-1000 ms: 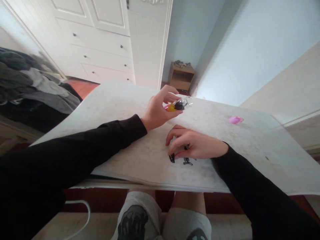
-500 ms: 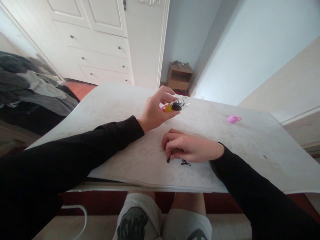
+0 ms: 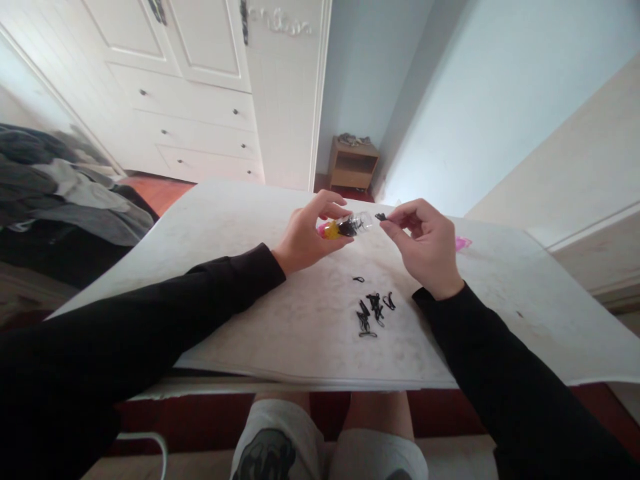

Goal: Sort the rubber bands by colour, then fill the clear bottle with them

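My left hand [image 3: 313,230] is closed around a small clear bottle [image 3: 361,223] tipped on its side, its mouth facing right. Inside it show pink, yellow and black layers of what look like small rubber bands. Just off the mouth, my right hand [image 3: 424,241] pinches a few black rubber bands [image 3: 381,217] between thumb and fingers. Below the hands, several more black rubber bands [image 3: 375,307] lie in a loose heap on the white tabletop [image 3: 280,320]. A pink cap-like piece [image 3: 463,244] lies beyond my right hand, partly hidden by it.
Behind the table stand a white wardrobe [image 3: 200,107] with drawers and a small wooden nightstand [image 3: 354,163]. Dark and grey clothes [image 3: 55,193] are piled at the left. A white cable [image 3: 150,437] hangs below the table's front edge.
My right hand has lifted from the tabletop up to the bottle's mouth with black rubber bands in its pinch. The heap it covered is now visible. My left hand still holds the bottle.
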The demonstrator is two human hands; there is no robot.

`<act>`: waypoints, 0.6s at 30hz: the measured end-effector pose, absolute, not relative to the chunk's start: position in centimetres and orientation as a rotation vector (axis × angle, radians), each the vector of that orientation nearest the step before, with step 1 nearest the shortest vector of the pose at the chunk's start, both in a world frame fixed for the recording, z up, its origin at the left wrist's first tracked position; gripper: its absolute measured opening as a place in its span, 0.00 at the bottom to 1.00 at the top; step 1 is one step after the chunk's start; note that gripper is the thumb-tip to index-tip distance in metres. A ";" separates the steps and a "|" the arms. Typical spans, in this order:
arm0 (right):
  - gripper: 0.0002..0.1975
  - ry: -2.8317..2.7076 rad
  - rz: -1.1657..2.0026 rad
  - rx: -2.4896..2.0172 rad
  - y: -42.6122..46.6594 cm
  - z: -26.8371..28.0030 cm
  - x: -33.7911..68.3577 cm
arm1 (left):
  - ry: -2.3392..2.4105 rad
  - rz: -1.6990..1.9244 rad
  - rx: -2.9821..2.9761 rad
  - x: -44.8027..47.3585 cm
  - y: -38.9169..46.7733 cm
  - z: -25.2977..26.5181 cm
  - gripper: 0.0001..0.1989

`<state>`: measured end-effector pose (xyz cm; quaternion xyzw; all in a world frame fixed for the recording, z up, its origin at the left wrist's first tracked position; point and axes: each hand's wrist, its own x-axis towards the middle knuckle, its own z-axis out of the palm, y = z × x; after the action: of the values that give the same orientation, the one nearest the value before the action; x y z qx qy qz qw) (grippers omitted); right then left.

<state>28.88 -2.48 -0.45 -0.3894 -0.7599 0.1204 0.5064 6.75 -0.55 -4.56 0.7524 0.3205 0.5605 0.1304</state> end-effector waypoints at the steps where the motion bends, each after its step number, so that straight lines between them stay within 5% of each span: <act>1: 0.04 -1.842 0.291 -0.944 -2.3 -0.6 28.9 | 0.926 1.619 2.207 6.7 -0.7 -4.5 0.23; 18: 0.02 -2.012 0.234 -0.921 -3.0 -0.6 28.7 | 0.951 1.526 2.313 6.7 -0.9 -4.9 0.25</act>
<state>28.65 -2.97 -0.57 -0.3711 -0.8109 0.0942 0.4425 6.66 -0.90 -4.86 0.7852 0.3228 0.5178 0.1057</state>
